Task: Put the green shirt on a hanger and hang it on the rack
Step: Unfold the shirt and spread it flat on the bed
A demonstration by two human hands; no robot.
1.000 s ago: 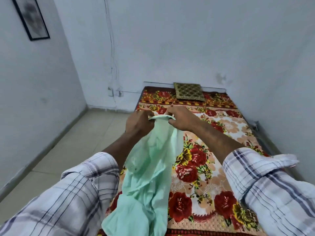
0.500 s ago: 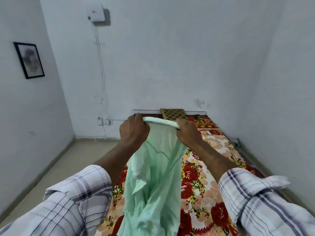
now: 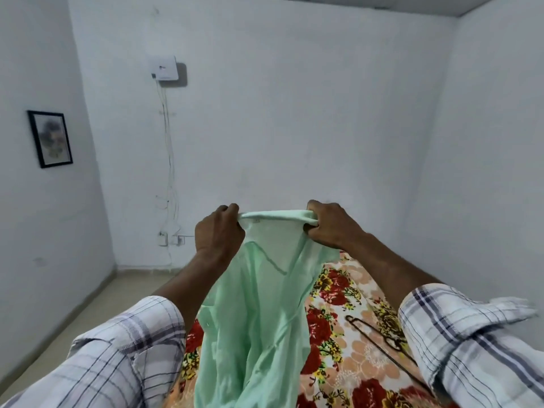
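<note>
In the head view, the left hand (image 3: pixel 219 231) and the right hand (image 3: pixel 332 225) hold the green shirt (image 3: pixel 259 304) up in the air. Each hand has its fingers curled around one end of the top edge, which is stretched almost flat between them. The rest of the shirt hangs down in loose folds between the two forearms and covers the left edge of the bed (image 3: pixel 338 295).

The bed has a cover with red flowers and runs along the right wall. On it, right of the shirt and apart from it, lies a thin dark hanger (image 3: pixel 391 342). Its lower end goes under the checked right sleeve (image 3: pixel 471 343), so its full shape cannot be seen; it seems to be made of wire.

Left of the bed, a strip of pale floor (image 3: pixel 88 304) lies between the bed and the left wall. A framed picture (image 3: pixel 50 139) hangs on that wall. On the back wall, well behind the hands, a white box (image 3: pixel 164 68) is mounted high, and thin cables (image 3: pixel 169 160) go down from it to sockets (image 3: pixel 170 238) near the floor.
</note>
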